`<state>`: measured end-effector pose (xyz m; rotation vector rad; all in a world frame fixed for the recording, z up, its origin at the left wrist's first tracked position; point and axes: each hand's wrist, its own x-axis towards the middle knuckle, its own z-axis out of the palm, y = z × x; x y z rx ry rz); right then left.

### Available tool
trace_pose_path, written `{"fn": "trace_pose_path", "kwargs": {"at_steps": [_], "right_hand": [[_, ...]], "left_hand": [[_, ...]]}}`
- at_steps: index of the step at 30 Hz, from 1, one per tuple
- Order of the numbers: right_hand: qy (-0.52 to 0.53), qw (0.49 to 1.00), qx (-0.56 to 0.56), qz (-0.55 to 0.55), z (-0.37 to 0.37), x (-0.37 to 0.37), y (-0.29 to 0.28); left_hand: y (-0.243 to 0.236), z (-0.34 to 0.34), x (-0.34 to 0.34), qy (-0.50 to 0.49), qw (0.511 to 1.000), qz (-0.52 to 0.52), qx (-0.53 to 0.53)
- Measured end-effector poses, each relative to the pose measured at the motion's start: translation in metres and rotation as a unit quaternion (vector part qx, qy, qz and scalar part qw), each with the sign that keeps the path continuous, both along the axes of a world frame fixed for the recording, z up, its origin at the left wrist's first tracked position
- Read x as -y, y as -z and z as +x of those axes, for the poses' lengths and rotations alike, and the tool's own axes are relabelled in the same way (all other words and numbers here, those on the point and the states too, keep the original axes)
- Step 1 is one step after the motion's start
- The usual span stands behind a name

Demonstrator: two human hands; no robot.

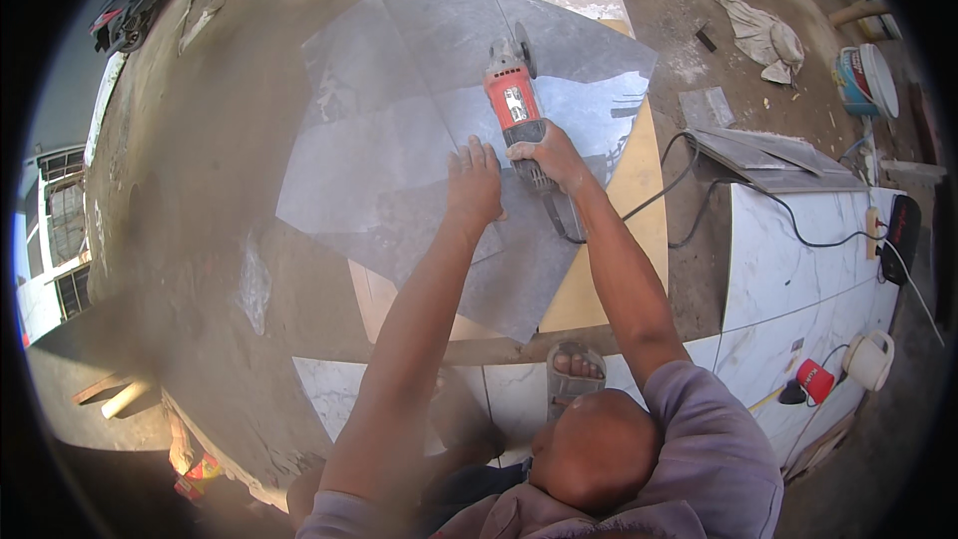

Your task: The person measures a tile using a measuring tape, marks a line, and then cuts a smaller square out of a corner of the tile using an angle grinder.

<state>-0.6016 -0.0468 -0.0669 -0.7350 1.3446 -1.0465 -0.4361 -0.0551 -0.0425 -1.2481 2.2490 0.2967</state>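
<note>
A red and black angle grinder (511, 98) lies over a large grey tile (359, 130), its cutting disc (525, 52) standing upright at the far end. My right hand (551, 155) is wrapped round the grinder's black rear body. Just left of it, my left hand (475, 182) presses on the tile with its fingers stretched out and nothing held. A thin straight line runs across the tile between the left hand and the far edge. From the grinder's rear, a black cord (667, 180) loops off to the right. Whether the disc is spinning, I cannot tell.
Yellowish board (639, 230) shows beneath the tile. Grey tile pieces (768, 158) are stacked at the right, beside white marbled tiles (788, 260). A power strip (872, 230), a paint bucket (866, 82), a cloth (763, 35) and a red cup (814, 379) lie farther right.
</note>
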Motion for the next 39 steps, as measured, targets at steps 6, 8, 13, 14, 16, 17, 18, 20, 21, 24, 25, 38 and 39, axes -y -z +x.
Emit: {"fn": "trace_pose_path", "kwargs": {"at_steps": [6, 8, 13, 14, 16, 17, 18, 20, 21, 24, 25, 38, 39], "right_hand": [[-0.012, 1.0, 0.021, 0.012, -0.003, 0.01, -0.003], [-0.007, 1.0, 0.014, 0.017, -0.004, 0.019, 0.002], [-0.027, 0.999, 0.027, 0.033, -0.009, 0.036, 0.01], [-0.029, 0.998, 0.026, 0.04, -0.008, 0.038, 0.008], [-0.028, 0.999, 0.024, 0.037, -0.007, 0.034, 0.002], [-0.026, 0.999, 0.02, 0.034, -0.006, 0.03, 0.001], [-0.026, 0.999, 0.02, 0.034, -0.005, 0.026, 0.002], [-0.016, 1.0, 0.005, 0.024, -0.004, 0.016, 0.001], [-0.018, 1.0, 0.006, 0.024, -0.002, 0.01, 0.0], [0.007, 1.0, -0.003, 0.026, -0.001, -0.001, -0.005], [-0.004, 1.0, 0.006, 0.03, -0.002, -0.003, -0.006], [-0.02, 0.999, 0.024, 0.035, -0.004, 0.019, 0.0], [-0.02, 0.999, 0.023, 0.035, -0.005, 0.021, 0.002]], "left_hand": [[0.003, 0.001, -0.001, 0.007, 1.0, -0.006, -0.003], [0.003, 0.001, -0.002, 0.023, 0.999, -0.025, 0.0], [0.002, -0.002, -0.001, 0.0, 1.0, 0.0, -0.007], [0.002, -0.001, -0.001, -0.002, 1.0, 0.0, -0.005], [0.001, 0.001, -0.001, 0.006, 1.0, -0.011, -0.004], [0.0, 0.001, -0.001, 0.014, 1.0, -0.02, -0.003], [0.0, 0.001, -0.001, 0.014, 1.0, -0.02, -0.004], [0.0, 0.002, -0.001, 0.014, 1.0, -0.017, -0.004], [0.001, 0.003, -0.001, 0.012, 1.0, -0.017, -0.003], [0.001, 0.001, 0.0, -0.009, 1.0, 0.006, -0.009], [0.0, 0.0, 0.0, -0.009, 1.0, 0.01, -0.005], [0.0, 0.001, -0.002, 0.002, 1.0, -0.003, -0.009], [0.0, 0.0, -0.002, 0.002, 1.0, -0.003, -0.01]]}}
